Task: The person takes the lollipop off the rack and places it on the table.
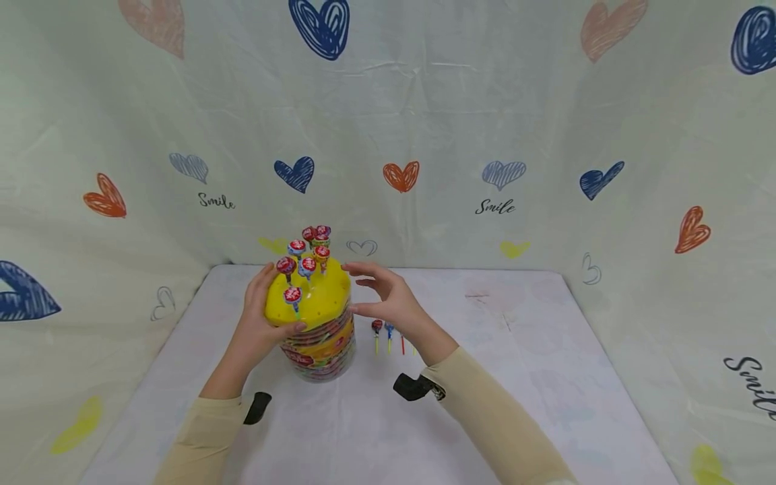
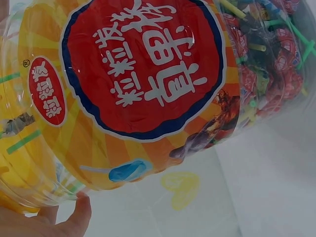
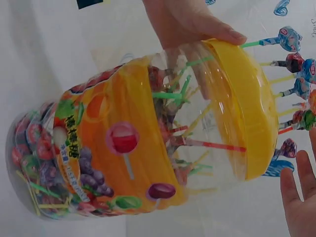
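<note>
A large clear plastic jar (image 1: 321, 353) of wrapped lollipops, with an orange-yellow label, stands left of centre on the table in the head view. Its yellow domed lid (image 1: 330, 296) has several lollipops (image 1: 293, 295) stuck upright in it, sticks down. My left hand (image 1: 257, 323) grips the lid's left side, thumb along the front edge; the right wrist view shows that thumb on the rim. At the lid's right side, my right hand (image 1: 391, 303) has its fingers spread, with nothing held. More lollipops (image 3: 37, 148) fill the jar's lower part.
Several loose lollipops (image 1: 377, 327) lie in a row on the white table (image 1: 515, 377), right of the jar and partly hidden by my right hand. A pale curtain (image 1: 436, 121) printed with hearts hangs behind the table and along both sides.
</note>
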`<state>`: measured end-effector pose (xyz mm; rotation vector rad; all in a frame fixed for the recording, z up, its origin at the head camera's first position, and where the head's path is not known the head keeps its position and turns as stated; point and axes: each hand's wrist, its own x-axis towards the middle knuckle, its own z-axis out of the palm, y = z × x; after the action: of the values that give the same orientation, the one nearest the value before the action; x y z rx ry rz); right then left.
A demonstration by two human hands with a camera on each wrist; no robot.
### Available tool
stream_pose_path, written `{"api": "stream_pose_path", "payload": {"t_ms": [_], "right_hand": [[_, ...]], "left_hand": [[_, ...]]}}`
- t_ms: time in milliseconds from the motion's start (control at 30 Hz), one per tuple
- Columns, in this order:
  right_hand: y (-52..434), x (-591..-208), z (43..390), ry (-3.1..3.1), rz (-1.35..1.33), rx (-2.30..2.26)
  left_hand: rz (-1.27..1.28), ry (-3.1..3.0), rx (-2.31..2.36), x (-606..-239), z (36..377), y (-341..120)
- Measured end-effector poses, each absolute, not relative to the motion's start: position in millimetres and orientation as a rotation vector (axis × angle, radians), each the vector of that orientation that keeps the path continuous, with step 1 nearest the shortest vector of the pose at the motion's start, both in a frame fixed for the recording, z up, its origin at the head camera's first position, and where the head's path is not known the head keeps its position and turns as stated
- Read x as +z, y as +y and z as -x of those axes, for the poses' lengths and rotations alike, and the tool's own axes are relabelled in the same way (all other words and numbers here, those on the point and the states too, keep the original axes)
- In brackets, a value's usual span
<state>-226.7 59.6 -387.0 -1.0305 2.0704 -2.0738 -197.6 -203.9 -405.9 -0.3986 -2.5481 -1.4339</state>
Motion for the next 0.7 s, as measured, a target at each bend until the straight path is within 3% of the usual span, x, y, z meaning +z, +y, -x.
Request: {"api": "stream_pose_path", "payload": {"t_ms": [700], "right_hand": [[31, -372, 233, 2.129, 1.118, -1.851]], "left_hand": [[0.409, -2.569, -1.42, -405, 197, -205]]}}
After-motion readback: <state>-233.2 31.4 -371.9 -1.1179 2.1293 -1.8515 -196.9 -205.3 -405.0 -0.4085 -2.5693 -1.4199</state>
